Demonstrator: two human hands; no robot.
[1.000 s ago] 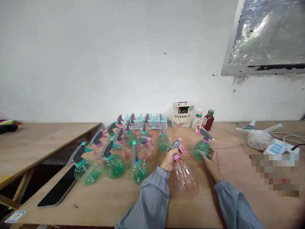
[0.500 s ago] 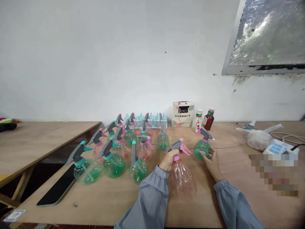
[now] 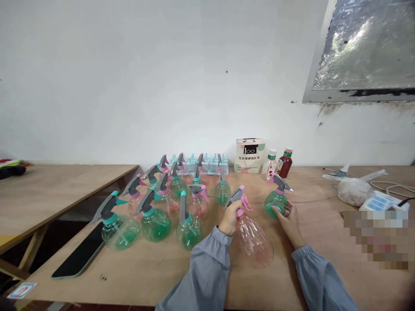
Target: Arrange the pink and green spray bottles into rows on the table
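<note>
My left hand (image 3: 229, 218) is closed round the neck and grey-and-pink trigger head of a clear pink spray bottle (image 3: 254, 242). That bottle leans, its head to the left and its base swung right and toward me. To the right, my right hand (image 3: 289, 219) grips the lower right side of a green spray bottle (image 3: 271, 203) with a grey-and-pink head, thumb in front; part of its fingers is hidden behind. A green spray bottle with a teal collar (image 3: 188, 234) stands left of my left hand.
More pink and green spray bottles (image 3: 155, 226) crowd the table's left half, before light-blue racks (image 3: 212, 166). A phone (image 3: 79, 255) lies at the left edge. At the back stand a paper bag (image 3: 249, 156) and two drink bottles (image 3: 285, 163). A plastic bag (image 3: 355, 191) lies right.
The pink spray bottle has tilted further, its head shifting slightly left and its base right. My right hand stays on the green spray bottle.
</note>
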